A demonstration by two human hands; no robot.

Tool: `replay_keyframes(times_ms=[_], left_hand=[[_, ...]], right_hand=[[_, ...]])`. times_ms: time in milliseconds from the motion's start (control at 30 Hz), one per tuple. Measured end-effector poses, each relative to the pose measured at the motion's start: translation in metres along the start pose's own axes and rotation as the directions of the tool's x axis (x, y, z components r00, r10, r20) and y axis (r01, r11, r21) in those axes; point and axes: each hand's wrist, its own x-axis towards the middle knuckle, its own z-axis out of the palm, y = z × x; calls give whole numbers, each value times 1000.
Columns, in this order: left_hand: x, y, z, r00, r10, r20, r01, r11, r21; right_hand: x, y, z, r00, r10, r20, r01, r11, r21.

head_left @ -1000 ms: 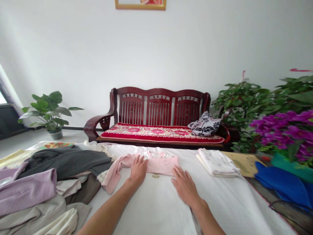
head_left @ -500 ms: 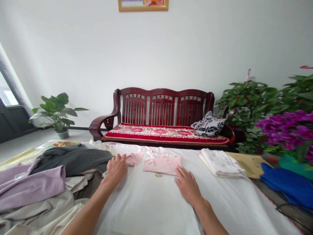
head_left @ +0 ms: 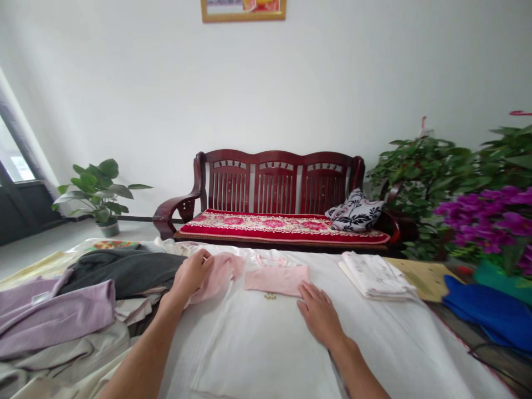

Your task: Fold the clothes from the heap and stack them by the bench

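A white shirt (head_left: 266,338) with pink sleeves lies spread out in front of me. My left hand (head_left: 192,277) is closed on its left-side pink sleeve (head_left: 220,269), which is partly raised and bunched, with the fingertips near its upper edge. The other sleeve (head_left: 276,280) lies folded flat across the chest, just below the neckline and above a small gold emblem. On the outer end of that folded sleeve rests my right hand (head_left: 320,313), open, with fingers laid flat.
At left is a pile of clothes, with a dark grey garment (head_left: 128,269) and a lilac one (head_left: 62,316). A folded white garment (head_left: 376,275) lies at right, near a blue cloth (head_left: 486,310). Beyond the white-covered surface stands a wooden bench (head_left: 274,183); purple flowers (head_left: 490,216) stand at right.
My left hand has lifted the left-side sleeve and drawn it outward and a little down, so more pink fabric shows. My right hand has stayed on the folded sleeve.
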Motion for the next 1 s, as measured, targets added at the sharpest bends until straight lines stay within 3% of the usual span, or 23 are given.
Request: replay_keyframes(times_ms=[67, 167, 233, 300, 367, 433, 500, 633, 767, 1000], left_hand=[[2, 20, 3, 998, 39, 43, -25, 958, -284], [-3, 54, 16, 962, 119, 245, 84, 726, -682], [-8, 70, 30, 885, 236, 401, 210, 566, -797], [-10, 74, 49, 849, 294, 440, 249, 512, -822], [-9, 65, 69, 899, 248, 362, 128, 639, -758], [-6, 48, 87, 948, 209, 238, -56, 850, -523], [-5, 30, 99, 960, 211, 185, -130, 918, -376], [-13, 7, 112, 941, 285, 184, -224, 928, -297], [-23, 0, 120, 926, 338, 171, -321, 940, -119], [-20, 7, 119, 952, 292, 89, -295, 955, 21]], right_hand=[[0, 0, -1, 1000, 4, 7, -4, 1000, -3], [-1, 0, -1, 1000, 0, 13, 0, 1000, -3], [-1, 0, -1, 1000, -8, 5, 8, 1000, 2], [-2, 2, -1, 1000, -16, -14, 16, 1000, 10], [-3, 3, -1, 999, -28, -40, 29, 999, 19], [-3, 3, -3, 996, -57, -75, 60, 998, 33], [-3, 2, -6, 988, -96, -118, 103, 993, 58], [-5, -5, -18, 974, -114, -195, 141, 982, 130], [-8, -14, -24, 971, -94, -218, 126, 982, 139], [-1, -19, -17, 968, 57, -243, -15, 985, 173]])
